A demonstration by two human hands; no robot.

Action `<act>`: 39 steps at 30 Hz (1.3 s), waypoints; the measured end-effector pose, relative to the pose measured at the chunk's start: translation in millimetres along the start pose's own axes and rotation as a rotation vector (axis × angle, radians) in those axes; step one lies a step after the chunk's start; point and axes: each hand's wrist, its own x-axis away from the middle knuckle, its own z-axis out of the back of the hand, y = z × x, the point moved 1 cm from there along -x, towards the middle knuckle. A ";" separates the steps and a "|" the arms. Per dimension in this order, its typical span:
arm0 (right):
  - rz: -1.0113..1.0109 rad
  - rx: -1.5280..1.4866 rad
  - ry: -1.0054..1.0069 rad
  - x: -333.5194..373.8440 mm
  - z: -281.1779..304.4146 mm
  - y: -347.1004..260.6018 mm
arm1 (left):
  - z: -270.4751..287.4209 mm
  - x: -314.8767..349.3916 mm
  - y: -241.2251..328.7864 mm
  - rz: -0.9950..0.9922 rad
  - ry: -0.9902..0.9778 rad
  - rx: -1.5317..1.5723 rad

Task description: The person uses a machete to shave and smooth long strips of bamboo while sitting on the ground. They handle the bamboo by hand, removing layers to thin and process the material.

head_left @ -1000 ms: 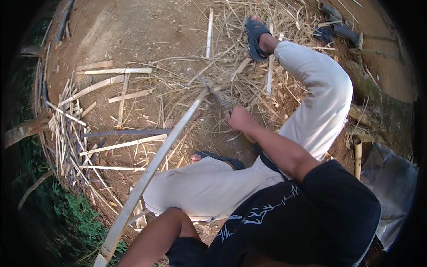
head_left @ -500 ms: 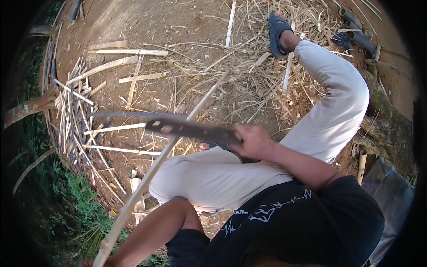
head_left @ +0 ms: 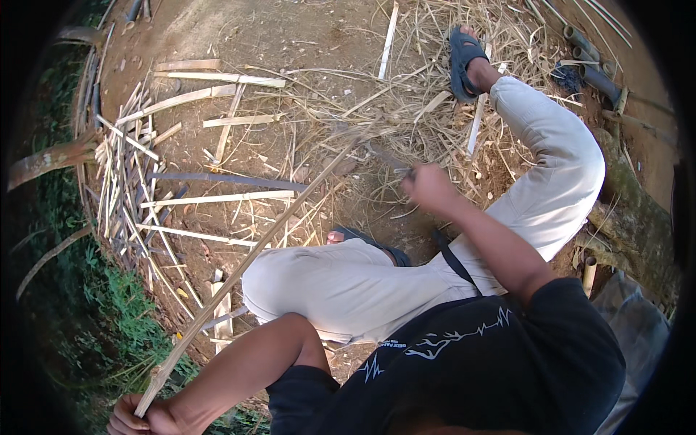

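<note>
At the left of the long pale strip (head_left: 220,299), a heap of thin sticks (head_left: 119,170) is lying on the ground (head_left: 304,36). The left hand (head_left: 141,415) is closed around the near end of this strip, which goes slantwise away to its thinner-looking far end. Beside the strip, on its left, there lie several flat pale pieces (head_left: 228,197). Just to the right of the strip's far end is a knife (head_left: 391,162), its blade blurred (whether it touches the strip, I cannot tell). The right hand (head_left: 435,190), farther right of the strip, is wrapped around the knife's handle. Dry shavings (head_left: 413,109) are spread beyond the strip's far end.
</note>
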 end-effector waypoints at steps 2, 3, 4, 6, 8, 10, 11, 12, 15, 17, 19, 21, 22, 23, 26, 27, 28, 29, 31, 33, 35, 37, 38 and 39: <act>-0.282 0.068 -0.093 -54.6 -5.3 86.6 | 0.7 -0.4 -1.7 0.003 0.043 -0.058; -0.246 0.114 -0.061 -51.6 -7.0 87.3 | -2.6 3.3 -2.9 0.001 0.076 -0.106; -0.197 0.156 -0.026 -47.9 -5.1 80.1 | -5.2 3.1 -0.4 -0.014 0.110 -0.154; -0.106 0.143 0.035 -44.0 -10.8 61.5 | 3.4 -10.6 -0.9 0.036 0.051 -0.104; -0.063 0.056 0.070 -26.3 -27.1 43.6 | -0.3 -8.6 -4.4 0.237 0.036 0.094; 0.071 0.006 0.034 1.2 -12.7 -15.3 | 2.9 -6.6 -3.1 0.180 -0.013 0.080; 0.116 -0.068 0.008 17.2 -4.8 -39.1 | 5.2 -7.2 -2.6 0.181 -0.042 0.062; 0.161 -0.141 -0.016 30.2 2.1 -59.7 | 5.6 -5.9 -2.2 0.147 -0.073 -0.020; 0.445 -0.237 -0.047 62.8 19.9 -103.3 | -3.9 3.4 -4.1 0.023 -0.083 -0.275; 0.549 -0.144 0.041 59.9 9.8 -99.0 | -5.7 1.1 -5.1 -0.044 0.010 -0.319; 0.370 0.042 -0.054 49.3 11.1 -92.3 | -2.8 -1.3 -6.5 -0.080 0.082 -0.340; 0.028 -0.067 -0.042 6.4 -3.6 -34.0 | 0.8 -3.0 -8.6 -0.073 0.055 -0.340; -0.100 -0.017 -0.094 -14.9 1.8 3.5 | 1.5 -2.3 -9.4 -0.067 0.044 -0.343; -0.225 0.023 -0.145 -28.3 10.3 16.4 | -0.2 -1.0 -9.3 -0.067 0.031 -0.361; -0.056 0.032 -0.109 -4.7 0.7 0.8 | -6.1 -9.1 -9.7 -0.106 0.080 -0.263; 0.027 -0.034 -0.076 21.0 0.1 -13.9 | -5.3 -8.2 -10.7 -0.060 0.089 -0.311; 0.135 -0.110 -0.021 31.2 1.4 -38.2 | -4.8 -5.1 -11.0 -0.043 0.100 -0.340; 0.246 -0.106 -0.038 34.6 10.8 -59.6 | -5.6 -3.6 -10.0 -0.054 0.119 -0.357; 0.428 -0.115 -0.096 53.8 14.6 -86.8 | -5.0 2.1 -8.4 -0.077 0.153 -0.403; 0.352 -0.110 -0.057 43.0 7.3 -79.2 | -2.4 2.1 -10.7 -0.081 0.145 -0.424; 0.143 -0.103 -0.043 10.7 -1.5 -42.8 | 0.1 -1.5 -12.1 -0.048 0.171 -0.401; -0.095 -0.033 -0.059 -16.1 -9.3 12.0 | -1.1 -3.2 -14.4 -0.049 0.236 -0.419; -0.161 0.031 -0.077 -21.5 -10.4 32.1 | -1.6 -4.6 -16.5 -0.046 0.261 -0.358; -0.220 0.085 -0.098 -29.3 -11.3 39.1 | -5.5 -6.3 -19.0 -0.053 0.278 -0.298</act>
